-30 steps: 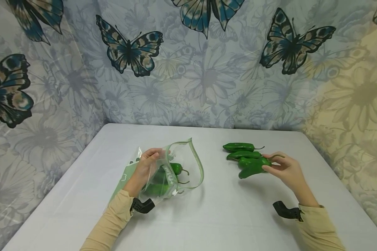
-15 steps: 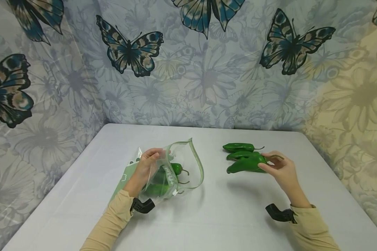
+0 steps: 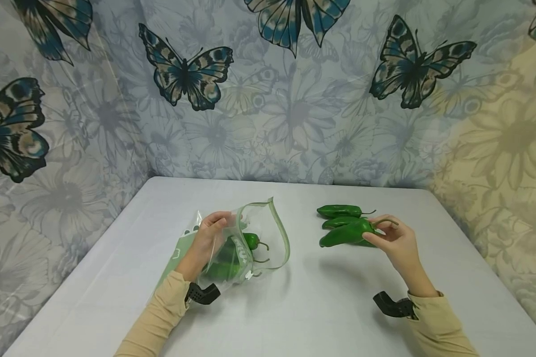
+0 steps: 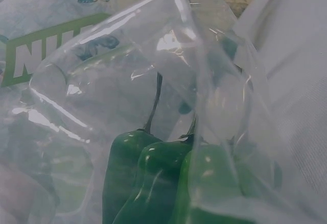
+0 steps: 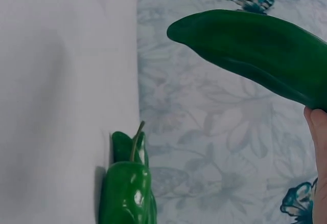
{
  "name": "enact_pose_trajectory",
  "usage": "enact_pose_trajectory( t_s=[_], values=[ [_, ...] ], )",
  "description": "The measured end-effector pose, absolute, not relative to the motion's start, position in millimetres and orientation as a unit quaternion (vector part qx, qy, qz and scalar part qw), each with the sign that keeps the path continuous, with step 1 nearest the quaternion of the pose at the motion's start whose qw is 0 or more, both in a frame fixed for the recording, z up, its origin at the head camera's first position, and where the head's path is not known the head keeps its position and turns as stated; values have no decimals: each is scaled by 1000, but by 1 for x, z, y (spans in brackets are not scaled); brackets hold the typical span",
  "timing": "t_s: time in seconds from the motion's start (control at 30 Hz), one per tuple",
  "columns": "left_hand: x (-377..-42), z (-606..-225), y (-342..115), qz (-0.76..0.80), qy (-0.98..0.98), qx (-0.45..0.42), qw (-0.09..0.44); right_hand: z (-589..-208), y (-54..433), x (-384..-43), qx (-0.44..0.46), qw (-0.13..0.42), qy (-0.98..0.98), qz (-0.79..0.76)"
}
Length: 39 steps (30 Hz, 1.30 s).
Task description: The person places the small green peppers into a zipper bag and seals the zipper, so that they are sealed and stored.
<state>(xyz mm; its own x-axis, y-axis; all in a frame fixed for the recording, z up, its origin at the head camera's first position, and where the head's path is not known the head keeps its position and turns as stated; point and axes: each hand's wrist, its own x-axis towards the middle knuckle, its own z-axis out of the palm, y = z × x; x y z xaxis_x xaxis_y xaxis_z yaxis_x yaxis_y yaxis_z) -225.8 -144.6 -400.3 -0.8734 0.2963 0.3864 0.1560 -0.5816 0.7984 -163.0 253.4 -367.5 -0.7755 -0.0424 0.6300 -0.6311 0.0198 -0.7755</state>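
My left hand [image 3: 207, 243] grips a clear plastic bag [image 3: 288, 243] with green print and a green-edged mouth, which gapes to the right. Inside it lie several green peppers [image 3: 251, 241], their stems toward the mouth; the left wrist view shows these bagged peppers [image 4: 150, 183] through the film. Between thumb and fingers, my right hand [image 3: 397, 248] pinches another green pepper [image 3: 346, 235] near its stem. In the right wrist view this held pepper [image 5: 250, 50] is up off the table. Behind it are more green peppers [image 3: 338, 211] on the tabletop, partly hidden.
A white table [image 3: 295, 317] spreads under both hands. Its far edge meets a wall covering [image 3: 290, 119] printed with flowers and butterflies. Black wrist devices [image 3: 393, 305] sit at both cuffs.
My right hand has shifted slightly left, and the pepper it pinches has swung up and left from a drooping slant. The left hand and the bag have stayed put.
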Motion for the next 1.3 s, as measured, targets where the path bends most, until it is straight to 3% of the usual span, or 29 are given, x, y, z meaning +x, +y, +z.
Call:
enact_pose_trajectory(
  t_s=[1.3],
  values=[
    [-228, -400, -143, 862, 431, 260, 52, -356, 215, -175, 254, 235, -646, 681]
  ],
)
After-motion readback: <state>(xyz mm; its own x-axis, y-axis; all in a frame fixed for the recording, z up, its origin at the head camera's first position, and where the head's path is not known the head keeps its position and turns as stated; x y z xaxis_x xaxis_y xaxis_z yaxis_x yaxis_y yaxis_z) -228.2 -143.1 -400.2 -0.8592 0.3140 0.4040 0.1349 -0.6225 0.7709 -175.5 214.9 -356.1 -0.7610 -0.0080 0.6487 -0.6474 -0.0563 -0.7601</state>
